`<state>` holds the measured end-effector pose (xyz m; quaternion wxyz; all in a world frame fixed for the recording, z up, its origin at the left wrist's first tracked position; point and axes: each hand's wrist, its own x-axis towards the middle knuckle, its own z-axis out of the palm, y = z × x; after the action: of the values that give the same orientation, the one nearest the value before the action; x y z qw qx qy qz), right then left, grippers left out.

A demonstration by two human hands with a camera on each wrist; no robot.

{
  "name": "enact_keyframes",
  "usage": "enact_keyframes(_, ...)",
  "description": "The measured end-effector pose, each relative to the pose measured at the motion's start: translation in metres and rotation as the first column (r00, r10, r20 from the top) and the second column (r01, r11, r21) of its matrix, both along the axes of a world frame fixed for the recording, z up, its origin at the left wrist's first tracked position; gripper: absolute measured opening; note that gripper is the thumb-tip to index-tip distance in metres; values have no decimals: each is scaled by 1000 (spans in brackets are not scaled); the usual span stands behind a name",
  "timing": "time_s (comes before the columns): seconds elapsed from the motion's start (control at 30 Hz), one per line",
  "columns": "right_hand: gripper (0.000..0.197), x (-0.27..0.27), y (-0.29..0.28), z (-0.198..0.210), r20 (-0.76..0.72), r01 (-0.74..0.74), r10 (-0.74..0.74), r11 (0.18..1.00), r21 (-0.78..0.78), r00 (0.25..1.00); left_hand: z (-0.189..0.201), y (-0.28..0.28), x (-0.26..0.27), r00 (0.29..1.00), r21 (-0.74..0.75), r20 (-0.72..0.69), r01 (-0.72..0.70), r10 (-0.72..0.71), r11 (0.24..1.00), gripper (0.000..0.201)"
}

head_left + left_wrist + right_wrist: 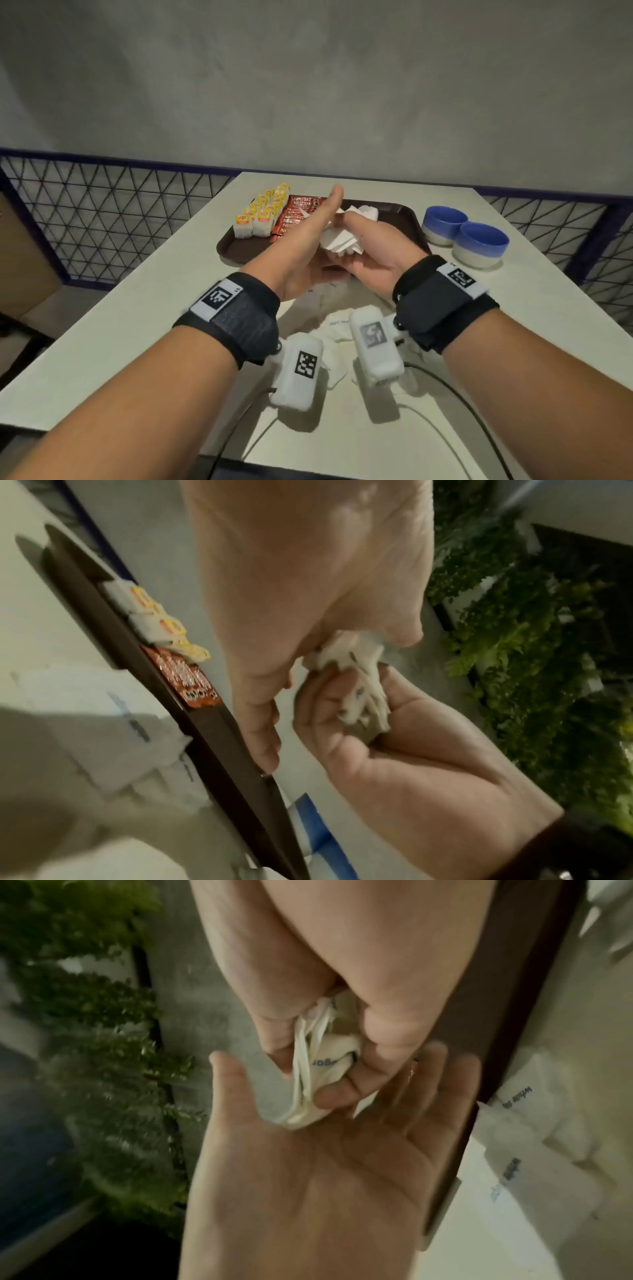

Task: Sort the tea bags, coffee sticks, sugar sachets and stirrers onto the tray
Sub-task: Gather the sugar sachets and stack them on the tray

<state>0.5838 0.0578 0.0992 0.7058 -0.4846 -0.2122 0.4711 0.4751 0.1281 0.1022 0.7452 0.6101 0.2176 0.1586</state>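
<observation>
On the dark brown plastic tray [236,248] lying at the far middle of the pale table [113,335], two rows of white tea bags with yellow tags [262,214] are standing at the tray's left end, and just to their right a row of red coffee sticks [294,214] is lying flat, touching the tea bags. Moving right, the left hand [310,240] is reaching out above the tray's near edge with its fingers straight and palm turned toward the other hand, its flat fingers touching a bunch of white paper sugar sachets [339,236]. The right hand [371,251] is gripping that bunch, fingers and thumb curled round it, so the sachets are fanning out between the two hands above the tray. More white sachets [342,327] are lying loose on the table nearer the person, under the wrists. At the far right of the table, well apart from the hands, two round blue-and-white ceramic bowls [466,236] are sitting side by side, touching each other, just beside the tray's right end.
</observation>
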Motion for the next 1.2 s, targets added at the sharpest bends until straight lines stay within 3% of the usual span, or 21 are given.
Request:
enact_keyframes(0.13, 24, -2, 16, -4, 179, -24, 27, 1000, -19, 983, 1, 19, 15, 995, -199, 53, -71, 83, 977, 57)
enact_keyframes(0.2, 26, 2, 29, -1, 376, 12, 0, 999, -31, 927, 1, 35, 18, 994, -224, 84, -54, 75, 973, 52)
enact_keyframes(0.23, 26, 6, 36, 0, 535, 58, -28, 998, -39, 844, 0, 44, 19, 992, -241, 111, -30, 58, 970, 50)
enact_keyframes(0.3, 35, 14, 52, 4, 828, 126, -36, 991, -42, 560, 0, 60, 19, 983, -302, 180, 19, 37, 953, 46)
enact_keyframes(0.33, 41, 18, 60, 6, 900, 135, -5, 989, -60, 437, 0, 67, 18, 975, -347, 220, 35, 45, 937, 44)
enact_keyframes(0.5, 46, 37, 96, 5, 972, 151, 192, 966, -212, 133, -14, 95, 23, 915, -490, 392, 123, 93, 863, 32)
enact_keyframes(0.6, 54, 46, 107, 1, 947, 194, 303, 928, -319, 110, -18, 99, 20, 913, -510, 391, 110, 115, 853, 31)
enact_keyframes(0.67, 51, 46, 108, 4, 921, 158, 380, 907, -390, 89, -19, 100, 17, 921, -518, 361, 67, 147, 852, 43)
enact_keyframes(0.77, 41, 44, 103, 10, 891, -12, 446, 895, -447, 80, -22, 100, 12, 937, -524, 284, -28, 205, 852, 53)
enact_keyframes(0.93, 38, 49, 91, 14, 860, -221, 500, 854, -471, 102, -30, 96, 9, 947, -464, 218, -112, 236, 879, 43)
enact_keyframes(1.07, 53, 68, 77, 22, 845, -113, 496, 868, -483, 199, -30, 101, 9, 928, -480, 194, -192, 317, 856, 43)
enact_keyframes(1.13, 39, 77, 74, 21, 826, -51, 502, 860, -507, 255, -30, 107, 6, 913, -509, 170, -242, 372, 826, 37)
enact_keyframes(1.2, 22, 84, 75, 17, 822, 39, 524, 838, -545, 224, -29, 112, 3, 899, -532, 156, -271, 408, 802, 37)
